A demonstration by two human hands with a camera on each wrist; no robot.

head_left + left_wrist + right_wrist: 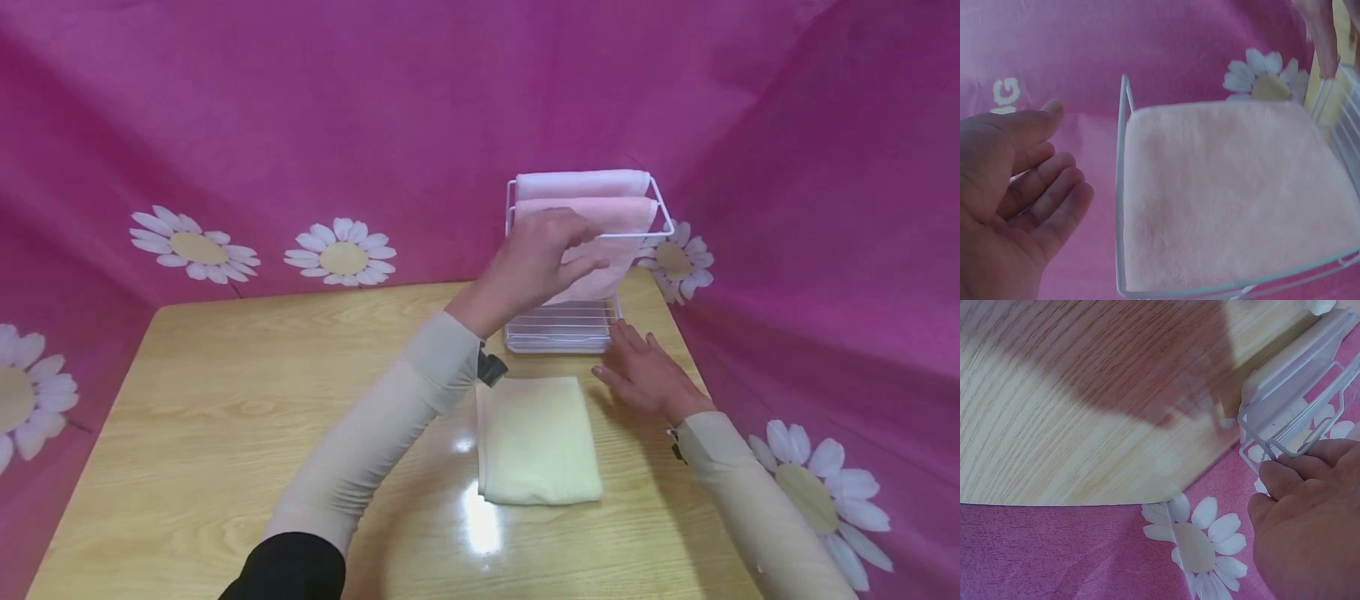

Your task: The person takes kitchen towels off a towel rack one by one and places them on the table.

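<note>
A white wire rack [561, 337] stands toward the back right of the table, with a tray at its base. Over its upper bars hang a pale towel [581, 182] at the back and a pink towel [600, 283] in front. My left hand [536, 250] is raised by the rack's upper part; in the left wrist view its loosely bent fingers are apart from the pink cloth and hold nothing. My right hand [648, 375] is low at the rack's right side, fingertips at the wire edge and thumb spread. A folded yellow towel [538, 442] lies in front of the rack.
The wooden table [225, 417] has its right edge close beside my right forearm. A magenta cloth with white daisies [420, 100] hangs behind and on both sides, close to the rack.
</note>
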